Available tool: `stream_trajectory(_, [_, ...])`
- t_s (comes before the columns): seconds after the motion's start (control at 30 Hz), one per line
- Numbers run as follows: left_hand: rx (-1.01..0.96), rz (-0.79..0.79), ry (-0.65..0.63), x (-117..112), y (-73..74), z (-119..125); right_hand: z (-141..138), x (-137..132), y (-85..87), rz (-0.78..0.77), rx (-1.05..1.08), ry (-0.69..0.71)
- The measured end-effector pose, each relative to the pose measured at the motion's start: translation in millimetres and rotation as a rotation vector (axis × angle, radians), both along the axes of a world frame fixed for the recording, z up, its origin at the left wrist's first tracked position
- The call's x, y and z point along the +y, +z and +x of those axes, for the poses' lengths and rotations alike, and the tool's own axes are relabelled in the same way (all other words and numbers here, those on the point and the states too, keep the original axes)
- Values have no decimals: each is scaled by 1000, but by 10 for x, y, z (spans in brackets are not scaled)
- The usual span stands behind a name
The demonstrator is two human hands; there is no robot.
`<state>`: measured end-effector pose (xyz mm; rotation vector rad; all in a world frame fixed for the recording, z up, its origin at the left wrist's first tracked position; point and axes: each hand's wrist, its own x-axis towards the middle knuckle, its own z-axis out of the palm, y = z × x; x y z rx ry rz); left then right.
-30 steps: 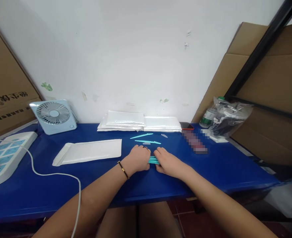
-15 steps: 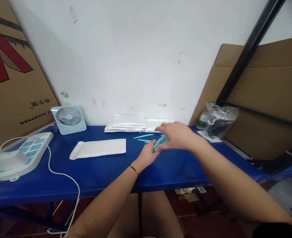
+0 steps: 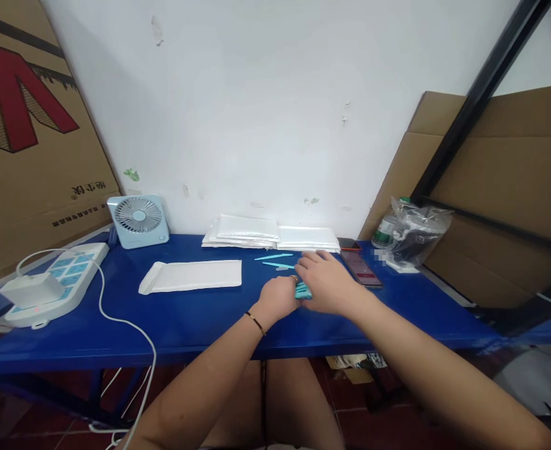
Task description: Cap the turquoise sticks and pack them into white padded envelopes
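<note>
Slim turquoise sticks, a bundle of several [image 3: 302,290], are gathered between my two hands over the blue table. My left hand [image 3: 279,299] is closed around the near left side of the bundle. My right hand [image 3: 326,282] curls over it from the right, fingers bent and touching it; its fingertips are partly hidden. Just beyond the hands, a loose turquoise stick [image 3: 273,257] with a tapered end lies flat. Nearer to me is a second loose stick [image 3: 278,265], its right end by my right fingers. Beside it lies a small greyish piece [image 3: 282,269], too small to name.
A white padded envelope [image 3: 195,276] lies left of the hands. Stacked white envelopes [image 3: 247,230] rest against the wall. Right are a phone [image 3: 363,270], a bottle [image 3: 384,231] and a clear bag [image 3: 418,234]. Left stand a fan [image 3: 138,220] and a power strip [image 3: 72,284] with a trailing cable.
My right hand has come down and closer around the bundle, which now shows less between the hands. The phone on the right has come into sight. The camera view has shifted slightly.
</note>
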<state>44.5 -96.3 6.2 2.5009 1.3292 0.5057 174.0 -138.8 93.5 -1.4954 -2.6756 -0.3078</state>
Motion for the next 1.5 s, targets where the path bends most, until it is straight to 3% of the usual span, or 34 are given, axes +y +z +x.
stream_trajectory(0.1, [208,73,10,-131,149,56,25,48,-234,-241,-48,-220])
stream_trajectory(0.17, [254,89,-15,-192,201,63,32,95,-431,-360,20,-260])
stream_trajectory(0.27, [252,153,-105,-200,212,-94,91,123,-662,-318,93,-281])
stream_trajectory(0.33, [229,232,-95,-132,187,-325,193,118,-739,-293,121,-306])
stream_trajectory(0.4, [249,280,87,-6,143,-607,333,110,-761,-302,152,-334])
stream_trajectory(0.47, [312,194,312,149,96,-872,476,103,-752,-312,203,-360])
stream_trajectory(0.5, [329,121,350,221,80,-981,536,99,-742,-311,233,-370])
stream_trajectory(0.6, [341,47,343,316,111,-1208,652,76,-703,-297,326,-375])
stream_trajectory(0.67, [286,77,311,222,205,-1318,695,46,-674,-284,383,-383])
stream_trajectory(0.77, [27,141,138,-151,364,-1514,760,-17,-632,-278,452,-390])
stream_trajectory(0.83, [-124,88,42,-459,404,-1662,807,-60,-611,-268,479,-380])
stream_trajectory(0.97, [-273,-172,-159,-812,267,-1845,852,-114,-599,-280,495,-348])
stream_trajectory(1.1, [-167,-288,-228,-695,139,-1948,814,-121,-614,-314,457,-320])
stream_trajectory(1.17, [-90,-342,-206,-599,192,-2052,798,-113,-619,-317,426,-322])
stream_trajectory(1.23, [-36,-357,-107,-537,298,-2133,796,-99,-621,-312,402,-326])
stream_trajectory(1.3, [6,-315,36,-502,382,-2089,797,-74,-623,-311,389,-323])
stream_trajectory(1.37, [53,-221,186,-463,386,-1864,787,-38,-629,-304,378,-309])
stream_trajectory(1.5, [197,-86,320,-282,172,-1184,700,60,-636,-268,352,-281])
